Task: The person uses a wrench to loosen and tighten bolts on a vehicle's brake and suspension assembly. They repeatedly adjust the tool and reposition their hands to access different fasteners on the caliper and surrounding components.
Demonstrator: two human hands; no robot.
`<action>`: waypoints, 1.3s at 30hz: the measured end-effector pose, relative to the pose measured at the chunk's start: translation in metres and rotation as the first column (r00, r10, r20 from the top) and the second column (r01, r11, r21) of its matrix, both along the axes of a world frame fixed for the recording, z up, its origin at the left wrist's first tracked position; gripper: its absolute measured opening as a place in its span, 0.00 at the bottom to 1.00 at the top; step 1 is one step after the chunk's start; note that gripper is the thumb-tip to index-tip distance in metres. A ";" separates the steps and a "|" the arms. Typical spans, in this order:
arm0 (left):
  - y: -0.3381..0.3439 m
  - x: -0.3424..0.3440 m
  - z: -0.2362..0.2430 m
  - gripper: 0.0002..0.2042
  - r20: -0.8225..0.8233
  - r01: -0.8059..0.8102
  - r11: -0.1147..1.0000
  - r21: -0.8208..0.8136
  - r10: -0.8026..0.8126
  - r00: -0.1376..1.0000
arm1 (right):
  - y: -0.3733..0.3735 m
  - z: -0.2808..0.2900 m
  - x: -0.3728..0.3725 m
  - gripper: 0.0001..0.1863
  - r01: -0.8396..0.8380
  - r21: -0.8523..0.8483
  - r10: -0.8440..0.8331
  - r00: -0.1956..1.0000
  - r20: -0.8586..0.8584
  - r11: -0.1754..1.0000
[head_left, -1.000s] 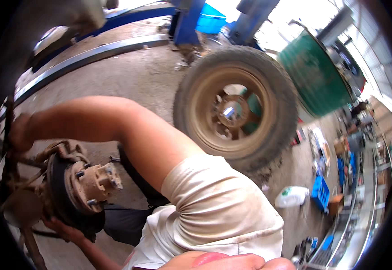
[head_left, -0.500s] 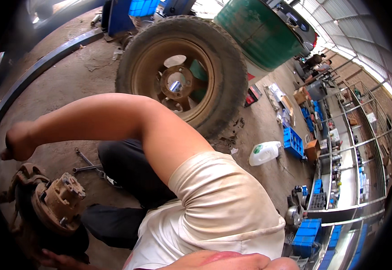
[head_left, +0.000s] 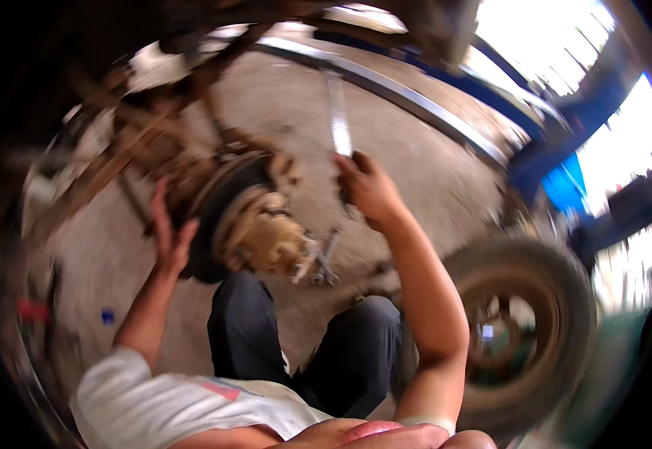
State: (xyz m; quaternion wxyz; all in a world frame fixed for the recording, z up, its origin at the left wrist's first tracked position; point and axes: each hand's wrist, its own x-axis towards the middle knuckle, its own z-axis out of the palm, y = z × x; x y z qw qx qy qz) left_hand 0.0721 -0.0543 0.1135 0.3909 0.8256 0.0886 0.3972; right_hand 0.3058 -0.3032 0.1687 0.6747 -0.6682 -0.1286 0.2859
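Observation:
My right hand (head_left: pixel 367 191) is closed round a long, flat, shiny metal tool (head_left: pixel 339 112), held up above the floor and blurred by motion; its exact kind does not show. My left hand (head_left: pixel 172 236) is open, thumb and fingers apart, at the near left side of the wheel hub. Whether it touches the hub I cannot tell. The rusty brown hub (head_left: pixel 266 232), with a dark round disc (head_left: pixel 217 221) behind it, sits between my hands, just beyond my knees. Two crossed wrenches (head_left: pixel 327 262) lie on the floor right of the hub.
A worn tyre on a rusty rim (head_left: pixel 576 314) stands close at my right. Rusty vehicle underparts (head_left: pixel 131 150) hang at the upper left. A metal rail (head_left: pixel 408 101) crosses the floor beyond, meeting a blue lift post (head_left: pixel 539 168). A red thing (head_left: pixel 32 309) lies far left.
The view has swung left, bringing the hub to the middle and the tyre to the right. My right hand, at the far left edge before, now shows raised with the metal tool.

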 end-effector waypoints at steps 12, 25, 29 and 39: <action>-0.010 -0.012 0.013 0.45 -0.230 -0.116 0.989 0.091 0.134 0.964 | 0.072 0.042 0.012 0.17 -0.499 -0.160 0.500 0.681 0.534 0.852; -0.011 -0.014 0.016 0.45 -0.276 -0.139 0.986 0.096 0.160 0.948 | 0.207 0.090 -0.020 0.19 -0.418 -0.549 0.608 0.008 0.794 0.724; -0.017 -0.015 0.015 0.46 -0.258 -0.202 0.976 0.077 0.216 0.942 | 0.225 0.095 -0.026 0.17 -0.345 -0.670 0.679 -0.114 0.725 0.658; -0.018 -0.014 0.020 0.48 -0.288 -0.246 0.969 0.004 0.237 0.928 | 0.210 0.111 -0.059 0.15 -0.216 -0.765 0.690 -0.336 0.641 0.606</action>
